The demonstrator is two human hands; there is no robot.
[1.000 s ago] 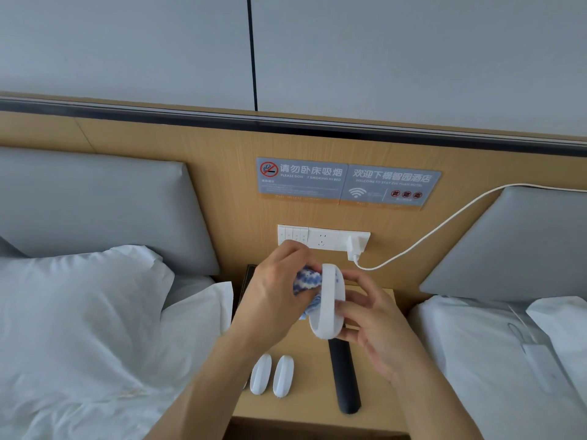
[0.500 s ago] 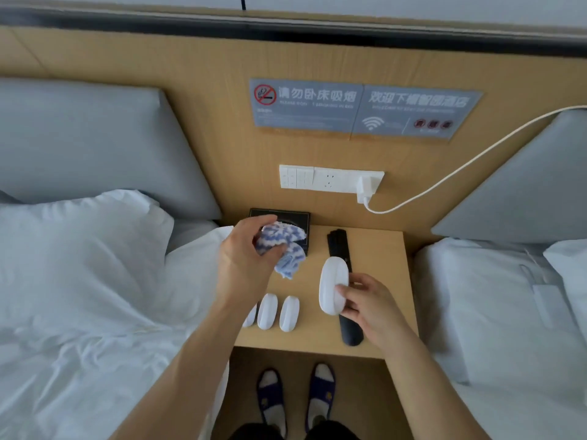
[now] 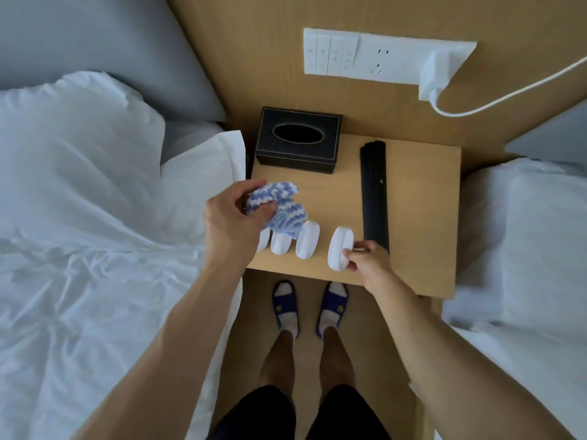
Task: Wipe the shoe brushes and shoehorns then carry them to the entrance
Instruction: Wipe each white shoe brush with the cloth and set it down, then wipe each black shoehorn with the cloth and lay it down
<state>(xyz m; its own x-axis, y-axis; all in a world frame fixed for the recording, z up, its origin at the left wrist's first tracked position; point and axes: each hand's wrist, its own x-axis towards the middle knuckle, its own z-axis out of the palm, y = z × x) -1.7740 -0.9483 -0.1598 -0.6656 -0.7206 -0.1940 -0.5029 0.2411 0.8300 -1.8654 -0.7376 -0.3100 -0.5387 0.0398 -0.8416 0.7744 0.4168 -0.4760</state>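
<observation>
Now right hand point(image 3: 365, 258) pinches the white oval plastic shoe brush point(image 3: 340, 251) on the wooden nightstand point(image 3: 422, 217); left hand point(image 3: 233, 220) grips the blue-white zigzag cloth point(image 3: 279, 206). Release flat, beside the others, just left of the black shoehorns point(image 3: 374, 192).

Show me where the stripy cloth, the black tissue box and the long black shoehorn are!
stripy cloth point(image 3: 286, 222), head view, on its hanging lower fold.
black tissue box point(image 3: 298, 144), head view, on its top face.
long black shoehorn point(image 3: 375, 198), head view, mid-length.

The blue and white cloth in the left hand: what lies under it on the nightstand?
Under the cloth lie white shoe brushes in a row. The cloth covers the far end of one, and the left hand hides most of the leftmost.
</observation>
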